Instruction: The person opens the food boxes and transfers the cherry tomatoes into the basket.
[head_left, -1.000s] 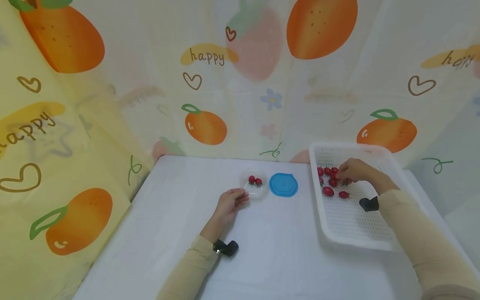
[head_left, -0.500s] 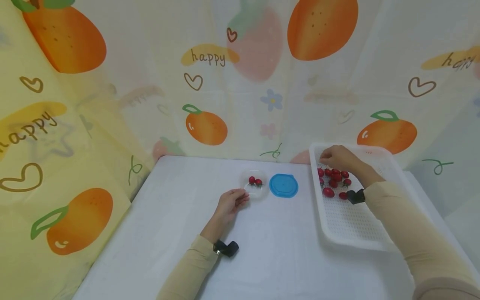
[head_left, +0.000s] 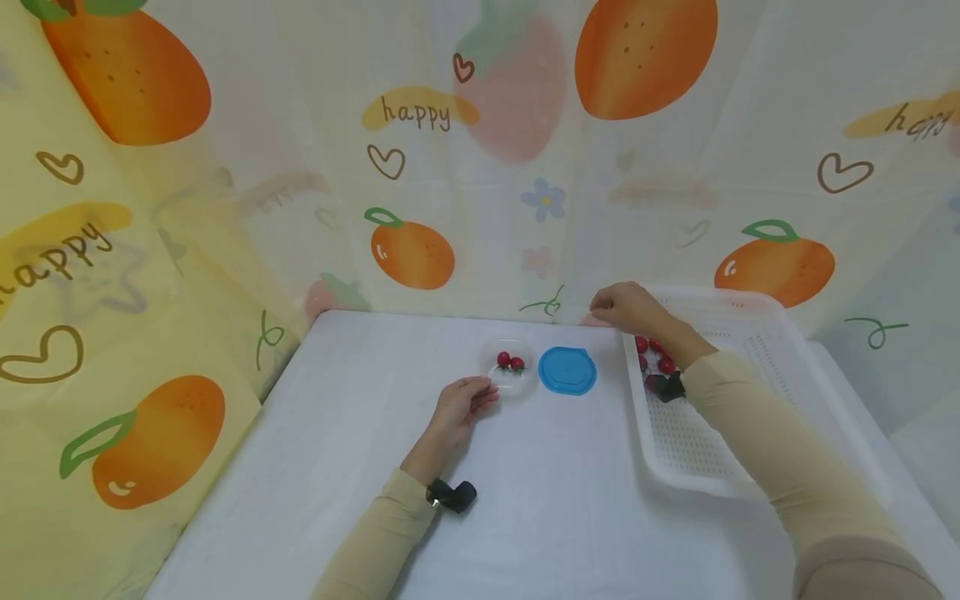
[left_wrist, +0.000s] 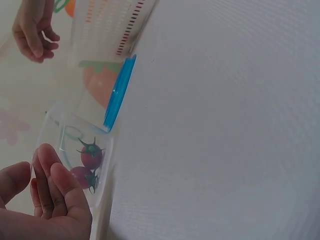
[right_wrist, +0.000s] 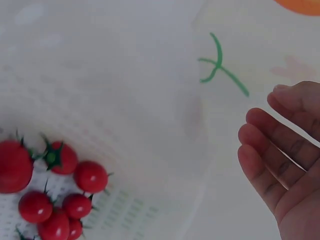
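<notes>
A small clear plastic container (head_left: 509,386) stands on the table with two cherry tomatoes (left_wrist: 91,156) inside. My left hand (head_left: 459,407) is at its near left edge, thumb and fingertips pinching the rim. The blue lid (head_left: 567,371) lies flat just right of the container. My right hand (head_left: 630,307) is in the air over the left rim of the white basket (head_left: 643,446), beyond the lid. In the right wrist view its thumb and index finger lie close together and the other fingers are bent; whether anything is between them is hidden. Several cherry tomatoes (right_wrist: 91,176) lie in the basket.
A white cloth covers the table (head_left: 322,467). Fruit-printed curtains (head_left: 480,208) rise along the back and left edges. The basket has raised walls and stands on the right side, close to the back curtain.
My right hand has lifted from the tomatoes and moved left, out over the basket's left rim. The left hand and the container have stayed in place.
</notes>
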